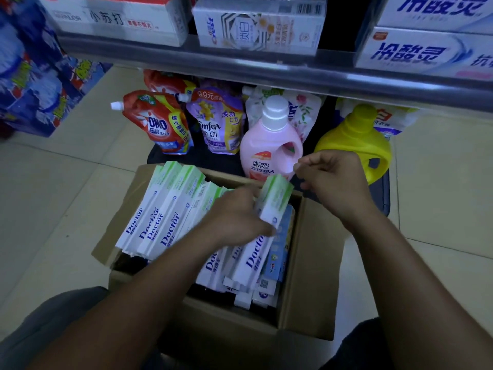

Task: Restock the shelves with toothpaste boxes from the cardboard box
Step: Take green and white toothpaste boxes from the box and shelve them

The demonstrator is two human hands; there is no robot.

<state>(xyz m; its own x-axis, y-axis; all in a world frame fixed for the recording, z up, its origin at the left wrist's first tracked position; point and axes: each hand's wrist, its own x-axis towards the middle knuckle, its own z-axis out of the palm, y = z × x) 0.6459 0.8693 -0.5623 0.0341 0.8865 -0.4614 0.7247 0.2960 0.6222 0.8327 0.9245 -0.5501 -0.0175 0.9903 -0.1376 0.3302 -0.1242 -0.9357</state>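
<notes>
An open cardboard box (314,263) sits on the floor in front of me, filled with white and green "Doctor" toothpaste boxes (160,220). My left hand (234,217) reaches into it and grips one toothpaste box (272,206), its green end tilted up toward the shelf. A blue toothpaste box (280,249) lies against the right wall. My right hand (333,180) hovers above the box's far right corner with fingers loosely curled, holding nothing. The shelf (266,68) above carries other toothpaste boxes (258,28).
Under the shelf stand a red OMO detergent pouch (157,124), a purple Comfort pouch (218,121), a pink bottle (269,140) and a yellow jug (357,140). Blue packs (34,84) are stacked at the left. The floor is pale tile (53,196).
</notes>
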